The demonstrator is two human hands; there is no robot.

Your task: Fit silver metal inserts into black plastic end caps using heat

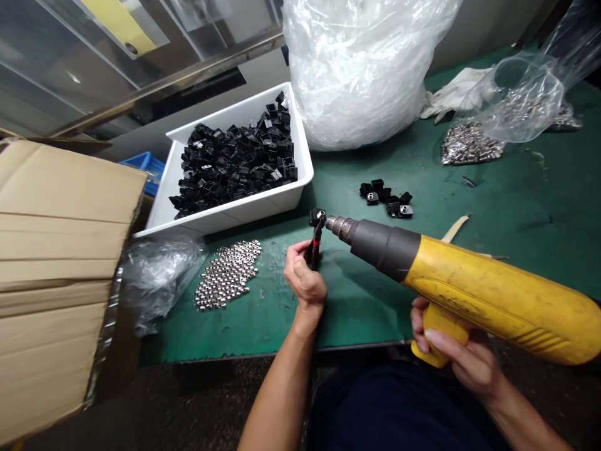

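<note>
Left hand [304, 275] pinching red tool [315, 245] under black cap [317, 217]; right hand [457, 351] clenched on heat gun [469, 288]. Risk: scorched fingers, nozzle so near.

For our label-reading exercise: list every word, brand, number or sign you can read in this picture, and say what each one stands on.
None can be read.
Yellow tool, in the right hand: no brand or number shows.
Cardboard box: plain flaps, no print.
Yellow panel behind the glass: no writing visible.
White tub: unmarked.
Left hand, black-red tool: no lettering.
</note>
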